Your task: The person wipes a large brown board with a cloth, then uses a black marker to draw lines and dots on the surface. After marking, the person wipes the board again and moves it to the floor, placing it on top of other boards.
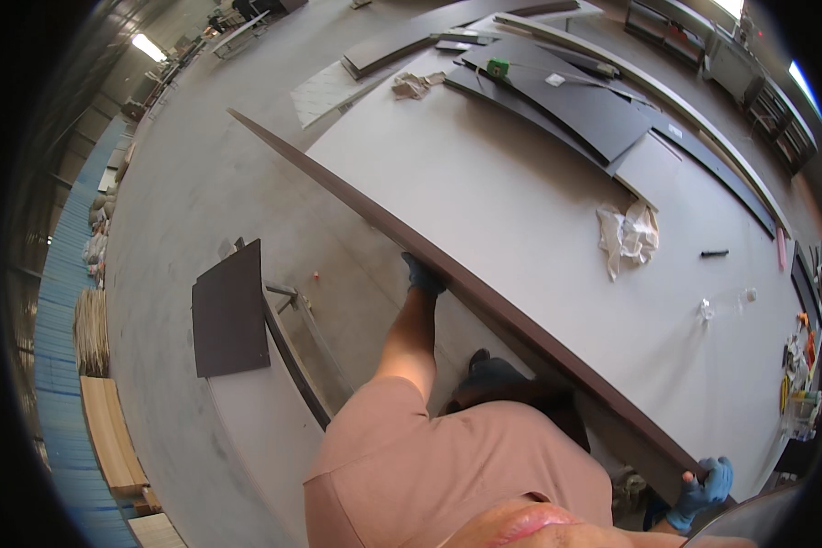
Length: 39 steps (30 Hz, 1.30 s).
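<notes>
A long, dark brown board [507,316] stands edge-up in front of me and runs diagonally along the near side of the white worktable [520,226]. My left hand [423,275], in a dark blue glove, grips the board near its middle; some fingers are hidden behind or beneath it. At the board's near end, on the lower right, my right hand [709,488] is wrapped over the edge. Its blue glove leaves a thumb tip bare. The board's far end sticks out past the table over the floor.
Dark panels [555,96] with a green tape measure [498,67] lie across the table's far side. A crumpled cloth [629,236], a black marker-like stick [714,254] and a clear plastic bottle [729,303] are nearer. To my left, a dark panel [231,318] rests on another support.
</notes>
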Available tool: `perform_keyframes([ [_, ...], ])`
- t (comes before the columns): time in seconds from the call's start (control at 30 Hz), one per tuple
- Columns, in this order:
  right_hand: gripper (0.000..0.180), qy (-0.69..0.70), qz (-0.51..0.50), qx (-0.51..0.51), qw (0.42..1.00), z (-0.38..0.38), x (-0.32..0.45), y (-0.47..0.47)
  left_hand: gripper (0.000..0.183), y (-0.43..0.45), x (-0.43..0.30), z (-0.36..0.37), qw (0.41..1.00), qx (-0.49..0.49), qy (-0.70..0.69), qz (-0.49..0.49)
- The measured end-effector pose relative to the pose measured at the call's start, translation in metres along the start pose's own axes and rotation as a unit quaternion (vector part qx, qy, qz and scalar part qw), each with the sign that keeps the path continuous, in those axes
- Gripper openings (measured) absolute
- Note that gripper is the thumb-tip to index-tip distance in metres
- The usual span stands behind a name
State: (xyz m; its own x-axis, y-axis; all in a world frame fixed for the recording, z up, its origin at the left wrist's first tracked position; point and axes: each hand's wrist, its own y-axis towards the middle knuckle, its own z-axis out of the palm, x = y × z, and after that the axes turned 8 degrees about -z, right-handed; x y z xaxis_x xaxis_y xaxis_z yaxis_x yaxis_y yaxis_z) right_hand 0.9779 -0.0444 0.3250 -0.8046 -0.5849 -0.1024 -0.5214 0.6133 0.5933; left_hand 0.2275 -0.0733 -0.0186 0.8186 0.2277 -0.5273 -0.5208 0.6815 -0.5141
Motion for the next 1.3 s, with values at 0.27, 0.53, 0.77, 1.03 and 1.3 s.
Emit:
perform_keyframes([
  [0.27, 0.076, 0.028, -0.036, -0.015, 0.999, 0.024, 0.055, 0.054, 0.101, -0.031, -0.004, 0.012, 0.997, -0.031, -0.053, -0.045],
  [0.53, 0.077, 0.024, -0.042, -0.022, 0.999, 0.035, 0.083, 0.083, 0.1, -0.045, -0.008, 0.017, 0.993, -0.091, -0.05, -0.058],
  [0.77, 0.072, 0.058, -0.055, -0.018, 0.997, 0.03, 0.084, 0.086, 0.103, -0.052, -0.019, 0.027, 0.994, -0.08, 0.037, -0.063],
  [1.03, 0.082, -0.004, -0.027, 0.006, 1.0, 0.009, 0.047, 0.067, 0.103, -0.043, -0.043, 0.035, 0.98, -0.094, 0.131, -0.116],
  [1.3, 0.08, -0.014, -0.008, -0.014, 1.0, 0.019, 0.046, 0.061, 0.103, -0.032, -0.044, 0.04, 0.973, -0.11, 0.157, -0.13],
])
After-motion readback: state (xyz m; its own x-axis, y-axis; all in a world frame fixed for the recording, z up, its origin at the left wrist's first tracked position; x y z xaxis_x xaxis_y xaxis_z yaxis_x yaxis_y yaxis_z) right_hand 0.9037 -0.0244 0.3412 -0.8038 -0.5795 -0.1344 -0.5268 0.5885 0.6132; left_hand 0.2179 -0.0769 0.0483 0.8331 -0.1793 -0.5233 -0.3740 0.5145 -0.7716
